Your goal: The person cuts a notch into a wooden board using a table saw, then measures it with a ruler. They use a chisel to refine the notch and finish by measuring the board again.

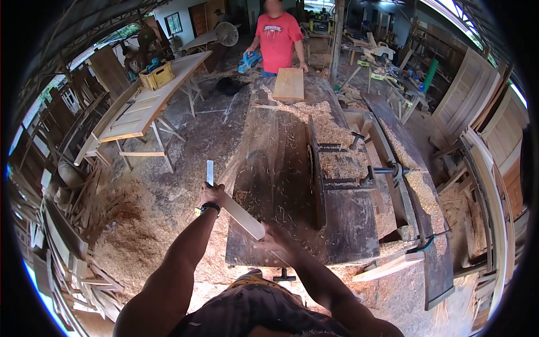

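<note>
A pale, narrow wooden board point(242, 216) slants over the left edge of the dark workbench point(264, 146). My left hand point(212, 196), with a dark band on its wrist, is closed around the board's far end. Beyond those fingers sticks up a narrow light strip point(210, 171) with a metallic look; its kind I cannot make out. My right hand point(275, 240) grips the near end of the same board, its fingers partly hidden. Wood shavings point(339, 132) lie over the bench top, around a raised dark board point(314, 174) standing on edge.
Across the bench stands a person in a red shirt point(279, 39), holding a blue power tool point(250, 60) by a wooden plank point(289, 84). Clamps point(384, 171) project on the right. At left, a door panel point(146, 106) on trestles bears a yellow crate point(157, 77). Lumber point(62, 241) lines the left side.
</note>
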### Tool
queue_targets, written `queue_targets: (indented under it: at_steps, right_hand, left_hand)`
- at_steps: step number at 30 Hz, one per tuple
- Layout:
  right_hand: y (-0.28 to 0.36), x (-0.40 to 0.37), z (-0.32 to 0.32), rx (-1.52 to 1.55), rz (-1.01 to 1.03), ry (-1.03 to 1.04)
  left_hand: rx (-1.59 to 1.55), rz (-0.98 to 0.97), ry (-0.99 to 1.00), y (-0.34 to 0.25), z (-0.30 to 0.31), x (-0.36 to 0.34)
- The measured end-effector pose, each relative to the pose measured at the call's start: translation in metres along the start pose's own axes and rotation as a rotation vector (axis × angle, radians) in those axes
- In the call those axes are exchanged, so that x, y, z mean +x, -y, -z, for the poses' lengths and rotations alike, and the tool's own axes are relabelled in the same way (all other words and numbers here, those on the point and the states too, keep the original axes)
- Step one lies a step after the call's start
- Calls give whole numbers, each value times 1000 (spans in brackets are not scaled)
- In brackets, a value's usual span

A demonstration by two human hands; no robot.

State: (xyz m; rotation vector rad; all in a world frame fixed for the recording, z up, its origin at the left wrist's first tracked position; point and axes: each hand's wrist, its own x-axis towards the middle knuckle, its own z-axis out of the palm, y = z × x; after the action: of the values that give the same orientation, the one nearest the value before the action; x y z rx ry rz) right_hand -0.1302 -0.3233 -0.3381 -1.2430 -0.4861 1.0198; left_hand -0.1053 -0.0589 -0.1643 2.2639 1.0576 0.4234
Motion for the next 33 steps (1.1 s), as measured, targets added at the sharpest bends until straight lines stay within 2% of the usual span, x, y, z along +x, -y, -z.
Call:
queue_targets:
  at_steps: [14, 16, 17, 19, 20, 22, 23, 24, 25, 26, 28, 32, 33]
  right_hand:
    - [10, -4, -5, -55, -26, -18]
    - [31, -16, -13, 248, -113, -40]
    - [35, -18, -15, 248, -112, -40]
    - [31, -18, -16, -61, 56, -37]
    - [30, -18, -15, -62, 57, -37]
    - [42, -23, -20, 359, -132, -89]
    - [34, -17, -17, 358, -132, -88]
    - [7, -3, -5, 151, -27, -51]
    - [6, -1, -5, -58, 77, -13]
    - [4, -3, -3, -58, 77, -13]
    - [35, -21, -18, 260, -74, -53]
    - [6, -2, -7, 258, -90, -10]
    - [7, -3, -8, 137, -3, -7]
  left_hand:
    - [-32, -7, -16, 1, -1, -1]
    - [-33, -7, -18, 2, -2, 0]
    - [-28, -5, -16, 3, -3, 2]
    - [-24, -4, -14, 7, -6, 4]
    - [-17, -2, -17, 8, -8, 6]
    - [-12, -1, -21, 4, -5, 4]
    - [-8, 2, -5, 3, -3, 3]
    - [-4, 5, 11, 0, 0, 1]
    - [-5, 5, 10, 2, -2, 2]
    - [6, 11, 8, 4, -4, 4]
    - [17, 18, 6, 5, -4, 4]
    - [-25, 42, 56, 4, -1, 4]
    - [-28, 53, 63, 5, -2, 5]
